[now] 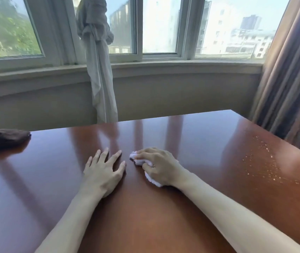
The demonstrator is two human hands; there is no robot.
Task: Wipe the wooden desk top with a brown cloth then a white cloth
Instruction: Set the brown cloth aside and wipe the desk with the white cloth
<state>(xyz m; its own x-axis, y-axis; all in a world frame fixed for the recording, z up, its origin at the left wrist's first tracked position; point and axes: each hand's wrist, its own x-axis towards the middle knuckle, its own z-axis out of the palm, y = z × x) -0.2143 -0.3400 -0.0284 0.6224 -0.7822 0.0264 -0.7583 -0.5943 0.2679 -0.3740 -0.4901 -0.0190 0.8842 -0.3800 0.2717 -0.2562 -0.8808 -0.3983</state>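
Where the glossy reddish-brown wooden surface (163,207) meets its far left edge, a dark brown crumpled cloth (3,140) is left lying, well apart from both hands. Near the middle, the left hand (102,172) is laid flat with fingers spread, holding nothing. Just beside it, the right hand (157,167) is curled over a small bunched white cloth (152,180), pressed to the wood. Being soft and light, the cloth is best bunched under the palm. Glinting specks (266,161), perhaps droplets, are scattered at the right. No containers are seen.

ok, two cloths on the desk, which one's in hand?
The white cloth, bunched under the right hand mid-desk. The brown cloth lies untouched at the far left edge.
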